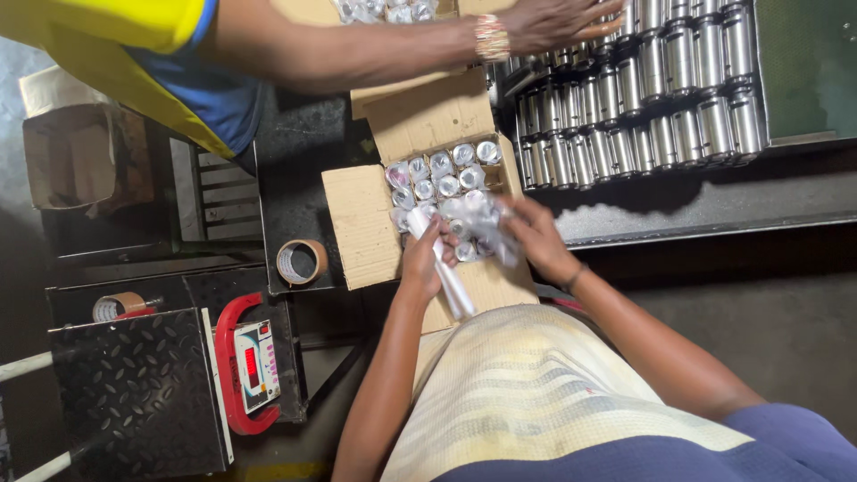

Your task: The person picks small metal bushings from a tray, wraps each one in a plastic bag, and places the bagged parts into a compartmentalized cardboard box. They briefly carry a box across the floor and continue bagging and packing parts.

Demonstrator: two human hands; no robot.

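Observation:
An open cardboard box [361, 228] holds several plastic-wrapped silver cylinders [439, 165] standing on end. My left hand [427, 259] grips a white wrapped roll [453, 287] that slants down over the box's near flap. My right hand [536, 234] pinches a bunch of clear plastic wrap [489, 230] over the cylinders at the box's near right corner. Both hands are over the box, close together.
Another person's arm [375, 49] with a beaded bracelet reaches across the top to rows of bare metal cylinders [643, 98] on a tray. Tape rolls [301, 261] [112, 306], a red-framed weighing scale display [254, 364] and its checker-plate platform [134, 393] lie at the left.

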